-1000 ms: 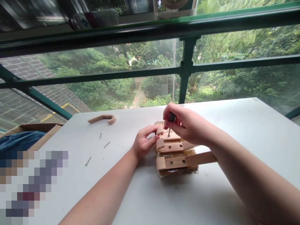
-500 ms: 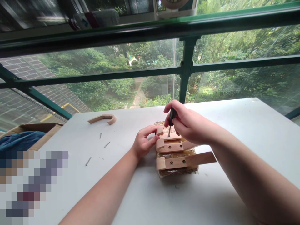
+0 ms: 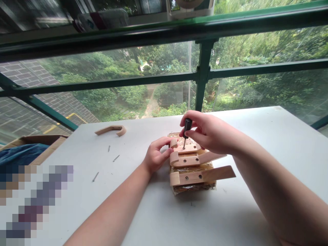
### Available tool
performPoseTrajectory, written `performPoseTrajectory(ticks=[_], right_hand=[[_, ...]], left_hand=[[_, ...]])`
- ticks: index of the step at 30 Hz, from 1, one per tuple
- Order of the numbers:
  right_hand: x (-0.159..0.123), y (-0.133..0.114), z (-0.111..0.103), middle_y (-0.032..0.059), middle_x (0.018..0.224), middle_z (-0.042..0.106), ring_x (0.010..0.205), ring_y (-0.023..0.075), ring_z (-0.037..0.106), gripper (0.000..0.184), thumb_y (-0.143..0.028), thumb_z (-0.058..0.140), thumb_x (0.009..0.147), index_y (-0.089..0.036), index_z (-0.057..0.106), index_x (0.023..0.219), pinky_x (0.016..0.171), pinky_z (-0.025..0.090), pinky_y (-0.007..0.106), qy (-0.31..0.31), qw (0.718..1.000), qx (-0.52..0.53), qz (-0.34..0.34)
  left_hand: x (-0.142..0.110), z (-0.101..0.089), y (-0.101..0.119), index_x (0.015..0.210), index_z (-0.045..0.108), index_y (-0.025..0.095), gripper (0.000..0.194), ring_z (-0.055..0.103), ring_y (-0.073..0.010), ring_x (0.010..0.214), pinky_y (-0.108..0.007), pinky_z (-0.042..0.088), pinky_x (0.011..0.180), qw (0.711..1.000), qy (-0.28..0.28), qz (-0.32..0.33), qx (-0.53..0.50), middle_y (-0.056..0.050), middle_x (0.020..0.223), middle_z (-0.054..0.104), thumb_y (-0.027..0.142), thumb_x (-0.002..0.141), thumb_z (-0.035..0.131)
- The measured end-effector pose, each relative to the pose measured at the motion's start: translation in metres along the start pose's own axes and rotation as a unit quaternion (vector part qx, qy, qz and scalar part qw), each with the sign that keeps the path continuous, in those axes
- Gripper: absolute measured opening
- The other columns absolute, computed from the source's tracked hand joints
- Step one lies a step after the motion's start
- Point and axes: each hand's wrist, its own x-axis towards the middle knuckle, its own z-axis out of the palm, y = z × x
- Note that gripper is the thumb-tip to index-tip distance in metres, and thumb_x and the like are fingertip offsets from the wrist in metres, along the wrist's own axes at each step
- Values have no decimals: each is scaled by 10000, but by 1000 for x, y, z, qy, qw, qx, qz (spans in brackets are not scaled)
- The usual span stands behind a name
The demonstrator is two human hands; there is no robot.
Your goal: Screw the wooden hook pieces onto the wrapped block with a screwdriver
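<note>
1. Black screwdriver (image 3: 188, 126): your right hand (image 3: 207, 131) has its fingers and thumb closed on the handle. It leans a little, tip down.
2. Its tip touches the left screw (image 3: 183, 148) in the far hook (image 3: 190, 149). A second screw (image 3: 194, 147) sits to the right.
3. Your left hand (image 3: 156, 155) pinches the curled end of the far hook between finger and thumb.
4. That wooden hook lies across the taped block (image 3: 191, 168), on the white table (image 3: 148, 222).
5. Nearer you, the middle hook (image 3: 190, 161) and the near hook (image 3: 217, 173) lie across the block too, each with two screws in it.
6. A loose hook (image 3: 110, 129) lies well apart, far left on the table.
7. Three loose screws (image 3: 116, 158) lie between that hook and your left arm.
8. Blue cloth (image 3: 23, 155) fills the box (image 3: 52, 145) at the left.
</note>
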Motion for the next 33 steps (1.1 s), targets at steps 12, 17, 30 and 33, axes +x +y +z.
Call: performPoseTrajectory(ticks=[12,17,30,33], right_hand=[[1,1,-3,-18,833,665,642,116,535,138,-265,630,850,-233,598,980,630,381,262,32,997,-75,6],[2,0,2,-40,803,649,577,93,486,146,-277,623,856,-244,585,992,614,378,257,43,997,-66,22],[3,-3,5,-50,661,576,521,103,430,207,-308,641,839,-236,455,787,534,326,255,55,994,-82,40],[3,-2,6,-62,624,539,507,97,409,214,-297,640,841,-237,440,791,534,319,251,55,995,-80,36]], left_hand=[[0,-3,1,1056,728,150,349,617,-248,934,-383,473,902,1000,-14,-5,12,-115,1014,703,444,908,611],[0,-3,0,1055,729,149,359,617,-255,940,-391,473,904,1000,-12,-6,8,-121,1010,702,453,906,612],[-6,3,-3,1188,652,164,434,611,-269,1020,-416,460,964,1000,6,1,-10,-127,1088,697,490,910,585],[-6,2,-3,1255,604,170,460,607,-273,1046,-427,461,977,1000,-1,8,-17,-125,1109,685,479,916,573]])
